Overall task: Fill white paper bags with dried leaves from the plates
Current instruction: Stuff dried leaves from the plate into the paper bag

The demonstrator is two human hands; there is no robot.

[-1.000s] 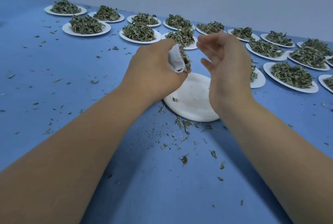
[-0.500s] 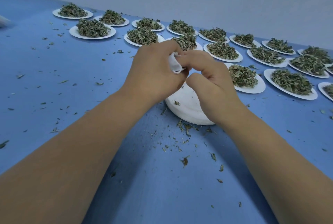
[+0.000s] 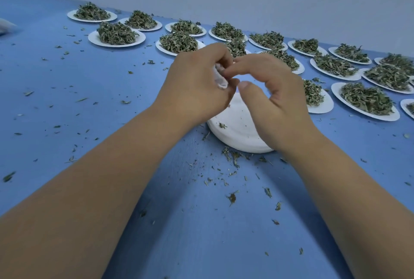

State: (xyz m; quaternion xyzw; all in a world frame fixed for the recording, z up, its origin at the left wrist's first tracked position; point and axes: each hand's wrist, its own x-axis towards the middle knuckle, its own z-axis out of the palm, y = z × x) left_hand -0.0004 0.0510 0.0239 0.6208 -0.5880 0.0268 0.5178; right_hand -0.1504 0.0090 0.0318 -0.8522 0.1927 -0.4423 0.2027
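Head view: left hand (image 3: 197,87) is curled tight round a small white paper bag (image 3: 220,78), held just above the far-left edge of the empty plate (image 3: 237,136); only a crumpled strip of the bag shows between the fingers. Right hand (image 3: 272,97) hangs over the same plate with its curved index fingertip touching the bag's top and its thumb just short of it, can't tell if it's actually pinching. Full plates (image 3: 116,44) of dried leaves (image 3: 115,33) sit in rows beyond and right of the empty plate, with loose leaf bits (image 3: 231,157) on the blue table (image 3: 67,99) just in front of it.
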